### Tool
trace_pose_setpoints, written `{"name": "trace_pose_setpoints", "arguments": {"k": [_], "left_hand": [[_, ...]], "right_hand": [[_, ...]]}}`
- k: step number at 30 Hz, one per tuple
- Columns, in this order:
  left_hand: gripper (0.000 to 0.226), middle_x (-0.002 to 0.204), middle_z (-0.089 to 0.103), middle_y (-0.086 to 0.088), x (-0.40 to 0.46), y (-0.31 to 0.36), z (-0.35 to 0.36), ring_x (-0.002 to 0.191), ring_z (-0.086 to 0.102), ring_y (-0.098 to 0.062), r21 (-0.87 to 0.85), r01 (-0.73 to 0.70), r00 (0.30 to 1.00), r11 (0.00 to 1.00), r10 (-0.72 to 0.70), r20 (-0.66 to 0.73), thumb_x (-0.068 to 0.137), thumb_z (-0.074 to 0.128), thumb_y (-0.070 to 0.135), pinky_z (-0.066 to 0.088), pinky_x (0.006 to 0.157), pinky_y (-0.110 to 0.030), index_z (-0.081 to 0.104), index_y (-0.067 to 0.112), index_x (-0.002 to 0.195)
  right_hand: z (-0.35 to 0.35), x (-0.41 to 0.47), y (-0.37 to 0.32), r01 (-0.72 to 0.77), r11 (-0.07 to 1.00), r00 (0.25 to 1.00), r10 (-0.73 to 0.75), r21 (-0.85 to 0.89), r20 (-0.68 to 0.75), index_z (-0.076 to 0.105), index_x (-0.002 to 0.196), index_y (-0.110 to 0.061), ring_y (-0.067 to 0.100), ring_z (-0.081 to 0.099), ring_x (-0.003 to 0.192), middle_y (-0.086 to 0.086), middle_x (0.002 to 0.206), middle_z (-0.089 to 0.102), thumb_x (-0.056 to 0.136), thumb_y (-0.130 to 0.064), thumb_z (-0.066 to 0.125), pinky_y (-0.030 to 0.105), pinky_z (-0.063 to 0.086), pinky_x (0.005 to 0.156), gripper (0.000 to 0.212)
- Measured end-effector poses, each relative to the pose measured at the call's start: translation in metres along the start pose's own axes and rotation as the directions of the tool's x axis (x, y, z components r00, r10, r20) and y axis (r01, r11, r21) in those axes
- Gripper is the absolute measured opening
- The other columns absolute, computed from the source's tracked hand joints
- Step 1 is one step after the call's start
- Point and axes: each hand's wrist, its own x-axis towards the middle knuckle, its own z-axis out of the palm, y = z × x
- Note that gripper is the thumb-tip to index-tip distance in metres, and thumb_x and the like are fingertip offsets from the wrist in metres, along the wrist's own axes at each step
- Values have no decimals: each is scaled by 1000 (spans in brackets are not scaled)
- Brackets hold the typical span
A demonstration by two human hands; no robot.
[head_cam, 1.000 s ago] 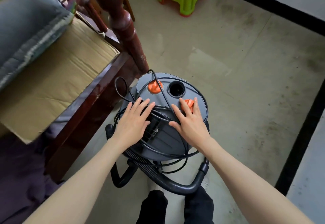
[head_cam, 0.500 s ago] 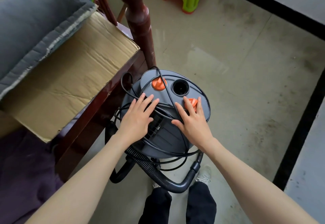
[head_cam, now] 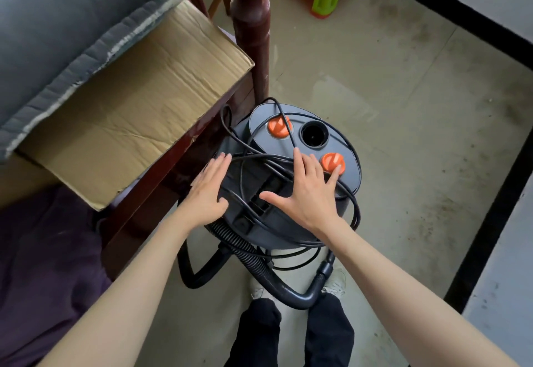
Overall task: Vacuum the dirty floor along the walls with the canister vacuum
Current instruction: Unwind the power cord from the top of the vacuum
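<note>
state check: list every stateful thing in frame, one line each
Dark grey canister vacuum: upright on the floor, round top port open, nothing plugged in.
Black power cord: loose loops over the lid, not unwound.
Black ribbed hose: curled on the floor by the canister.
Left hand: open, flat at the lid's left edge.
Right hand: open, fingers spread over lid and cord.
Flattened brown cardboard: lying on the wooden furniture.

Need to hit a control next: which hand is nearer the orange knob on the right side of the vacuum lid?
Right. The right hand lies spread on the lid, a fingertip touching that orange knob. The left hand rests on the lid's opposite edge, well clear of it.
</note>
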Motion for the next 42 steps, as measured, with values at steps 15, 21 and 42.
{"name": "trace_pose_setpoints", "arguments": {"k": [15, 21, 42], "left_hand": [[96, 159, 4, -1, 53, 19, -18, 146, -2, -27, 487, -364, 850, 794, 497, -176, 71, 64, -7, 1, 116, -46, 22, 28, 150], [48, 119, 61, -9, 48, 21, -9, 130, 46, -34, 492, -399, 774, 773, 572, -271, 63, 78, -3, 27, 109, -59, 63, 12, 106], [77, 143, 43, -8, -28, 87, -75, 134, 37, -22, 272, -356, 782, 894, 445, -437, 73, 77, 11, 34, 110, -40, 40, 12, 141]], "right_hand": [[32, 4, -37, 100, 980, 952, -144, -170, -270, 42, 143, 2, 36, 53, 120, 16, 129, 56, 64, -47, 84, 63, 34, 106, 102], [31, 3, -37, 136, 960, 903, -222, -246, -367, 61, 123, 1, 31, 62, 90, 12, 103, 66, 60, -9, 76, 43, 50, 79, 66], [-106, -58, -24, 149, 936, 966, -68, 319, -250, 60, 92, 0, 35, 52, 71, 13, 74, 62, 96, -18, 59, 41, 41, 64, 18]]}}
